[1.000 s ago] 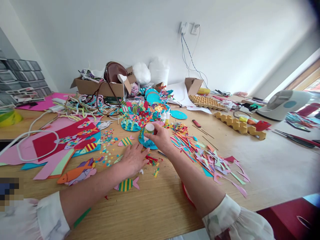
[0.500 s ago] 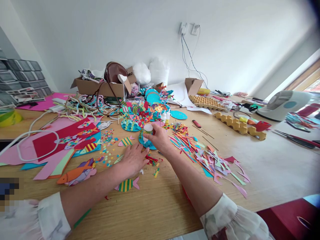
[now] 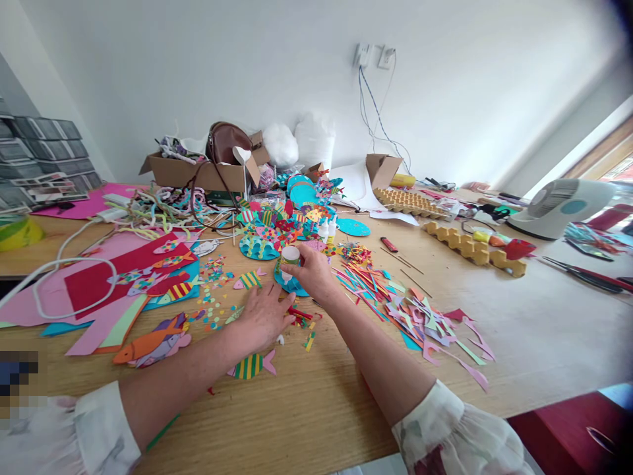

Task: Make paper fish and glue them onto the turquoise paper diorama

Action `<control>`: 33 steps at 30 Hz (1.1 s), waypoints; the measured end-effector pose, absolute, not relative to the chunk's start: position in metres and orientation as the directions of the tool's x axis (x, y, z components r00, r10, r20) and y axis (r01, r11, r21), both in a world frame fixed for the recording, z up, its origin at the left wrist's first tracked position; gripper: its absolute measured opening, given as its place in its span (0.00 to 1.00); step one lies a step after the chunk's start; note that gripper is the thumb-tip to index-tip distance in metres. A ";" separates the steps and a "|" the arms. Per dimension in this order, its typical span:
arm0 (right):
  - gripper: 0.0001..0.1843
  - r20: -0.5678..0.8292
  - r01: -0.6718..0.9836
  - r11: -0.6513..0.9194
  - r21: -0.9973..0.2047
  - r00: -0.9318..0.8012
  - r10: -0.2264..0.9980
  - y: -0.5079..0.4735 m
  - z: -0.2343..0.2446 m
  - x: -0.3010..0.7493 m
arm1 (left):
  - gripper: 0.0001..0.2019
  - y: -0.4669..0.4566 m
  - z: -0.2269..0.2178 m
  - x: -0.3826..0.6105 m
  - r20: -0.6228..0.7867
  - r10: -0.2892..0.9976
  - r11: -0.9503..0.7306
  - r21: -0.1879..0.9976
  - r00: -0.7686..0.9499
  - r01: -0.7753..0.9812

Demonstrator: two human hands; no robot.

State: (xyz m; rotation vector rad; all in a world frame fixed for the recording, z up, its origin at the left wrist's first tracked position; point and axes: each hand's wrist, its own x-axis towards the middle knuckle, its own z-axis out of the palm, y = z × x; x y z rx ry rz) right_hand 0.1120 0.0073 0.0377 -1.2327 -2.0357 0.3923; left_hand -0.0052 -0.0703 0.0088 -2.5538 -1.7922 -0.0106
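My right hand (image 3: 315, 272) grips a small white glue bottle (image 3: 290, 253), turned base up with its tip pointing down. Below the bottle lies a round blue disc (image 3: 295, 286), partly hidden by my hands. My left hand (image 3: 266, 313) rests palm down just in front of the disc, fingers stretched out; I cannot tell whether it touches the disc. A striped paper fish (image 3: 249, 280) lies left of the disc, and another striped fish (image 3: 248, 367) lies nearer me. Red and yellow scraps (image 3: 301, 316) sit right of my left fingers.
Paper strips and offcuts (image 3: 429, 320) spread to the right, near thin sticks (image 3: 408, 266) and a red cutter (image 3: 389, 245). Finished fish decorations (image 3: 287, 224) and other glue bottles (image 3: 328, 229) stand behind. Coloured sheets (image 3: 99, 280) lie left; scissors (image 3: 588, 274) lie far right.
My right hand and the glue bottle have shifted slightly left over the blue disc. The left hand has hardly moved.
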 end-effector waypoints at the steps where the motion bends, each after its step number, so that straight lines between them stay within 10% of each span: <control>1: 0.11 0.419 0.640 0.499 -0.584 -0.289 0.861 0.008 0.037 0.112 | 0.22 -0.070 0.009 -0.005 0.018 0.941 -0.338 -0.011 0.338 0.941; 33: 0.12 0.447 0.585 0.519 -0.624 -0.278 0.851 0.015 0.031 0.109 | 0.22 -0.069 0.012 -0.003 -0.050 0.946 -0.322 -0.044 0.320 0.946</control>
